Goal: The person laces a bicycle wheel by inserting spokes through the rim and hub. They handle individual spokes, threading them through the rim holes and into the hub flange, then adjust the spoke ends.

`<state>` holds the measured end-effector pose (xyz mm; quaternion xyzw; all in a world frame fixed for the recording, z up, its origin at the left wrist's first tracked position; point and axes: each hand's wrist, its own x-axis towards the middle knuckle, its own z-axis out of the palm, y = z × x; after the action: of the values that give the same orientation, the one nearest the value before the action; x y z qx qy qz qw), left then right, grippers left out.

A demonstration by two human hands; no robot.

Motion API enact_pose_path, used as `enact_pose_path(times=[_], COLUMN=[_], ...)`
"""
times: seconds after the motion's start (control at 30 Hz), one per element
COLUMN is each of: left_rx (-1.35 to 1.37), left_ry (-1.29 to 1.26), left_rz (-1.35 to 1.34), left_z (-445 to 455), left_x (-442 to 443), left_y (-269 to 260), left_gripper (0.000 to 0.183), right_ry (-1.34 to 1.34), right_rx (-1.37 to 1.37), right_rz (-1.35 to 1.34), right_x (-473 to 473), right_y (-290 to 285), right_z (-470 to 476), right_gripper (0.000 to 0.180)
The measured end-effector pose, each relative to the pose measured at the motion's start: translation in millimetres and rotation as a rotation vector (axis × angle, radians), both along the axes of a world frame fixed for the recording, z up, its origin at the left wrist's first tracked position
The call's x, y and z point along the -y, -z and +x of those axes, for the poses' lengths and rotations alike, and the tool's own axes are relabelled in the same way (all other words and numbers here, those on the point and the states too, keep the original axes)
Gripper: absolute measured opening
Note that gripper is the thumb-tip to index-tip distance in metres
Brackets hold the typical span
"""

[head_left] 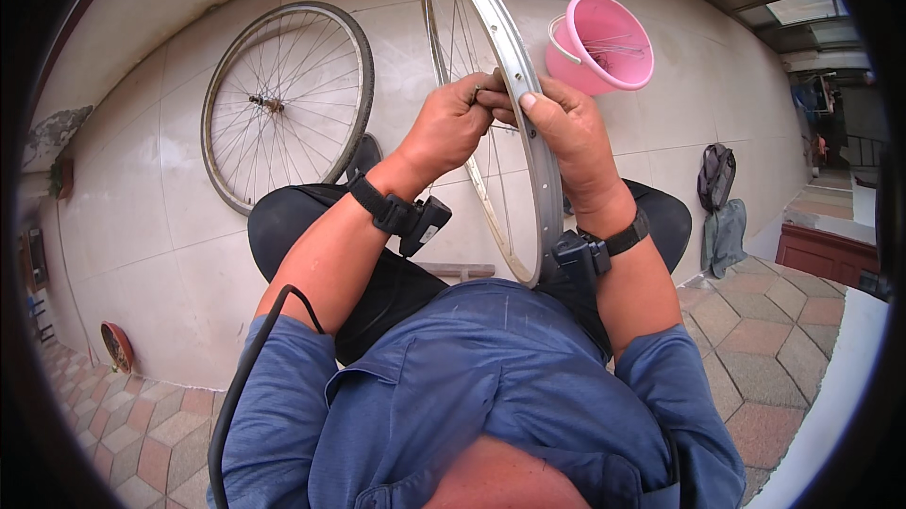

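Note:
A bare silver bicycle rim (501, 28) stands on edge between my knees, its lower end close to my shirt. Several thin spokes (460, 31) run inside it, and small holes line its outer face. My right hand (570, 123) grips the rim's right side, thumb on the outer face and fingers wrapped inward. On the inner side, my left hand (453, 120) has its fingers bunched in a pinch beside the right fingertips. A small thin part shows at that pinch, too small to name; my fingers hide most of it.
A spoked bicycle wheel (364, 77) with a dark tyre lies on the tiled floor (177, 226) at left. Beyond my right hand is a pink bucket (573, 60) holding loose spokes (616, 49). A dark bag (715, 176) lies farther right; a plant pot (117, 346) is at lower left.

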<state>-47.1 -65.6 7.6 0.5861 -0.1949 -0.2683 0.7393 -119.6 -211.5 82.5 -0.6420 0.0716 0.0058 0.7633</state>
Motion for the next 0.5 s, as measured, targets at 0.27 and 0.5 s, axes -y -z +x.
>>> enact_pose_path(times=[0.27, 0.5], left_rx=[-0.046, -0.126], left_ry=[-0.02, -0.071], left_rz=[-0.037, 0.043], left_z=[6, 7], left_x=[-1, -5], left_y=[3, 1], left_gripper=[0.033, 0.023], right_ry=[-0.006, -0.042], right_rx=[0.038, 0.039], right_rz=[0.016, -0.057], right_x=[-3, 10], right_y=[2, -3], right_z=[11, 8], right_gripper=[0.032, 0.045])
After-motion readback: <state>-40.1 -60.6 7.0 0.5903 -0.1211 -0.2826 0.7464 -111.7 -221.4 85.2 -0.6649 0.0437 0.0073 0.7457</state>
